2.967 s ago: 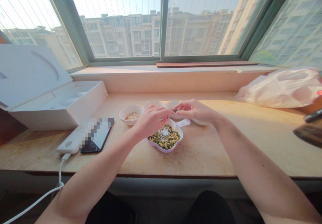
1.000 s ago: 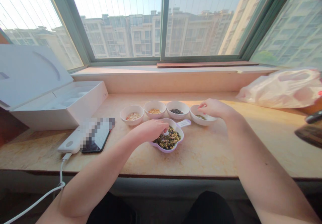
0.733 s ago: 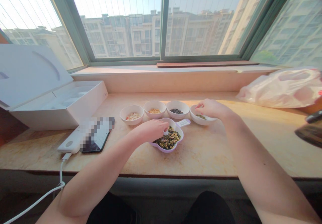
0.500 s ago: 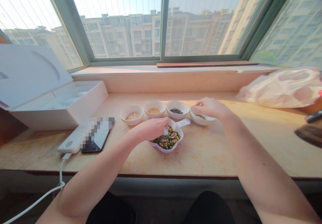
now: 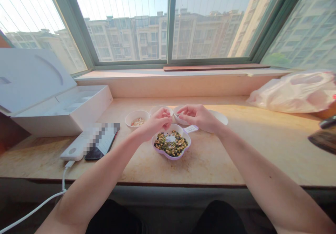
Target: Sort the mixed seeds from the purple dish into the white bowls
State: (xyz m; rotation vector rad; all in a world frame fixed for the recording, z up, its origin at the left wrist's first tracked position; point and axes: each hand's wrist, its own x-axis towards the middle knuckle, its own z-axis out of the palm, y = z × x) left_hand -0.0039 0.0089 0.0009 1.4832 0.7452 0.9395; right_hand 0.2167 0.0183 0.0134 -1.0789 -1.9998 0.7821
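A lilac flower-shaped dish (image 5: pixel 156 150) of mixed green, yellow and black beans sits mid-counter. Behind it stands a row of small white bowls: the leftmost bowl (image 5: pixel 136 118) holds pale pieces, two middle ones are partly hidden by my hands, and the rightmost bowl (image 5: pixel 219 117) shows only its rim. My left hand (image 5: pixel 154 122) hovers over the second bowl, fingertips pinched together. My right hand (image 5: pixel 200 116) is over the third bowl, fingers curled in a pinch. What either pinch holds is too small to see.
An open white box (image 5: pixel 63 108) stands at the left. A white power bank (image 5: pixel 75 149) with cable and a phone (image 5: pixel 102 144) lie beside it. A plastic bag (image 5: pixel 294 92) rests at the right, dark objects (image 5: pixel 322 136) at the right edge. A window ledge (image 5: pixel 168 81) runs behind.
My left hand rose from the bean dish to above the second bowl. My right hand moved left from the rightmost bowl to over the third bowl.
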